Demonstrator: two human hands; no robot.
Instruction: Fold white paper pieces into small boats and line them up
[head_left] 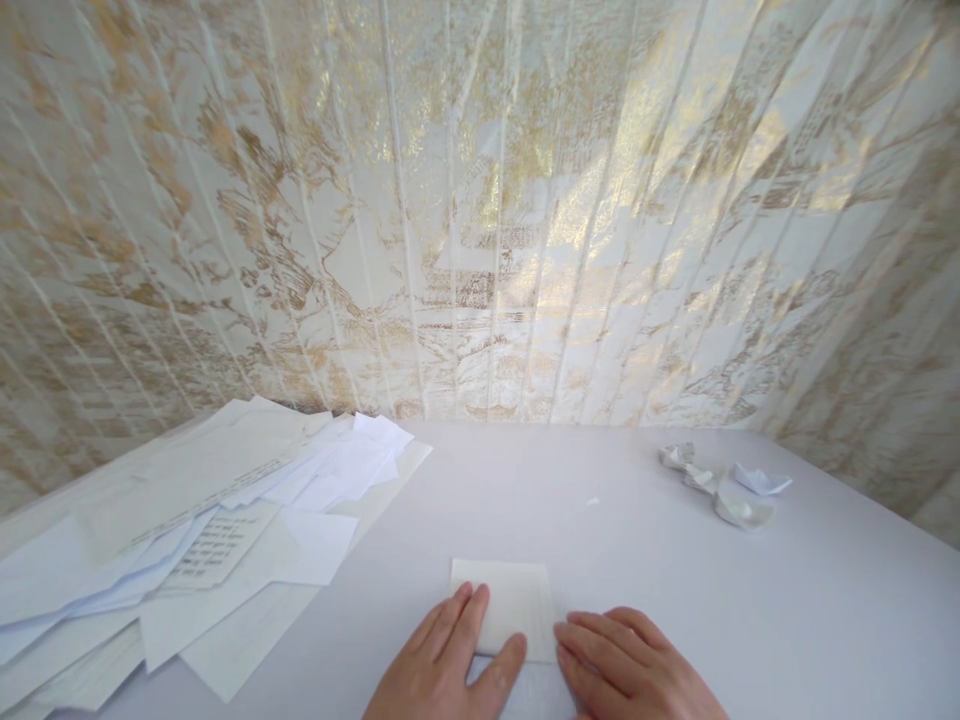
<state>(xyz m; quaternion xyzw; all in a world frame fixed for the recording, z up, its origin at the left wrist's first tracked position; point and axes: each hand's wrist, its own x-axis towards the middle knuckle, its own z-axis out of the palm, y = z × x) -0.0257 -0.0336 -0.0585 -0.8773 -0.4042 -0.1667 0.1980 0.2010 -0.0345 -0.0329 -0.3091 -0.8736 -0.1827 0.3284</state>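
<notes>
A small folded sheet of white paper [517, 600] lies flat on the white table [525, 500], close to me. My left hand [450, 660] rests on its left part, fingertips near the left edge and thumb on the lower middle. The fingers are stretched out and press down rather than grip. Beside the right edge of the paper is my right hand [630, 660], its fingers extended and held together, fingertips at or just touching that edge. Most of its thumb is hidden. Under the hands, the near end of the paper is partly out of sight.
On the left spreads a loose pile of paper sheets [225, 540], some printed. Several small folded paper boats [742, 510] stand together at the back right. A tiny paper scrap [592, 501] lies between. A gold-patterned wall covering [480, 250] rises behind the table.
</notes>
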